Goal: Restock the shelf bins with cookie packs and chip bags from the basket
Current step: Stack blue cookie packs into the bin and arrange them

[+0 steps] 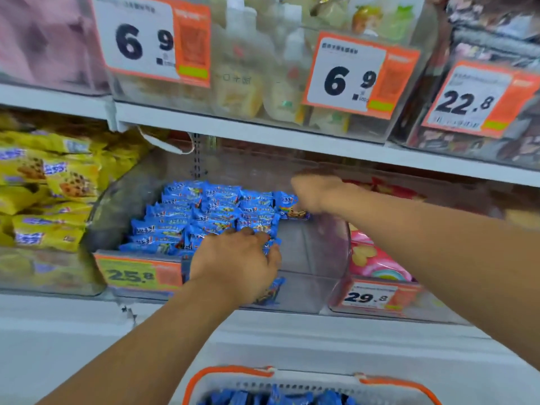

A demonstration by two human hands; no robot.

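the right hand (314, 194) reached deep into the clear plastic shelf bin (315, 258), its fingers curled over one small blue foil cookie pack (290, 206) at the right end of the back row; the pack showed white lettering and a picture of a chip-studded cookie at its lower edge. the left hand (236, 264) lay palm down at the front of the same bin, fingers bent onto the nearest blue cookie packs (198, 217), though whether it actually gripped one could not be told. those packs were stacked in overlapping rows filling the left and middle of the bin, glossy and crinkled, while the bin's right part showed bare plastic. an orange price tag reading 25.8 (137, 274) sat on the bin's front. to the left lay yellow cookie packs (55, 182); to the right, pink snack bags (377, 261). below, a grey basket with orange rim (233, 372) held more blue packs.
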